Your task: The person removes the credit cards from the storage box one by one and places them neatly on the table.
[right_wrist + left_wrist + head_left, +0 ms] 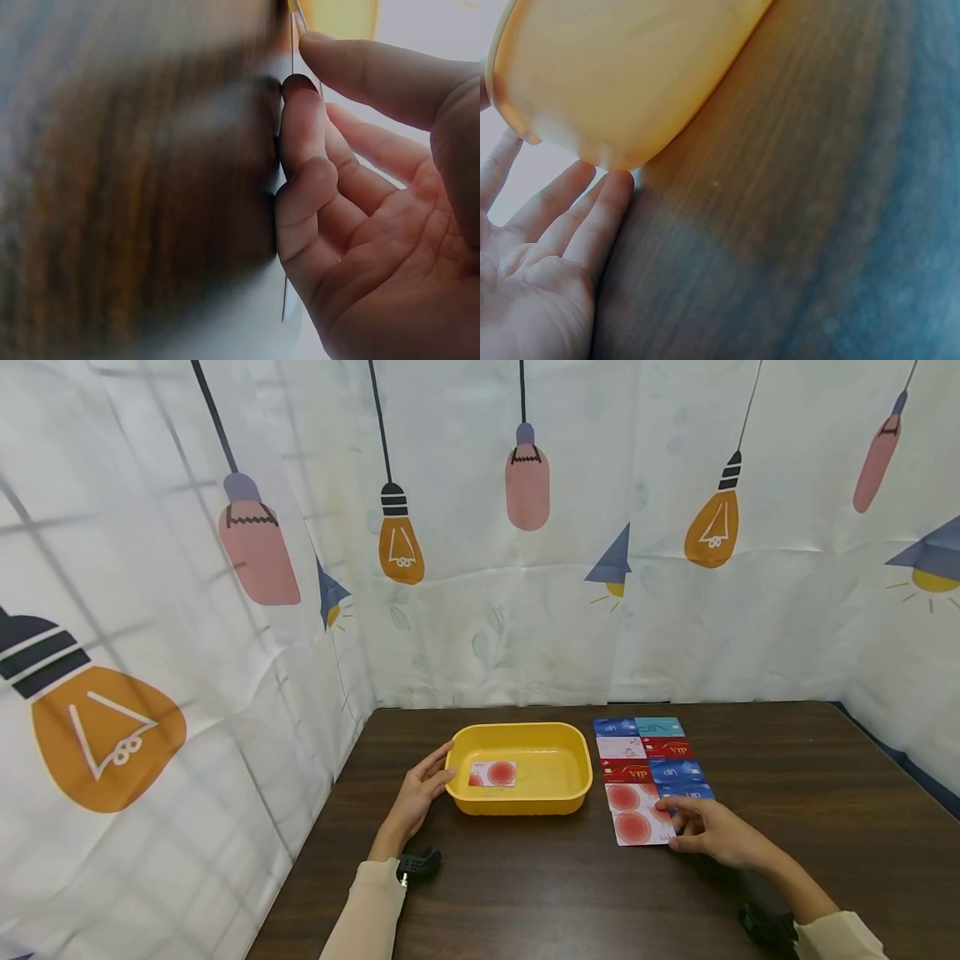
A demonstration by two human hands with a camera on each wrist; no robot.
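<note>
A yellow plastic tray stands on the table, and my left hand holds its left end. The thumb reaches the rim while the other fingertips touch the outer wall, as the left wrist view shows. Inside lies a white card with red circles. My right hand is at the near end of two card columns. Its thumb and fingertips pinch the right edge of a white card with a red circle, the nearest one. In the right wrist view that card's thin edge runs between thumb and fingers.
Several more cards lie in two columns right of the tray: blue, teal, white floral and red ones among them. The dark wooden table ends at a patterned white curtain behind and at the left.
</note>
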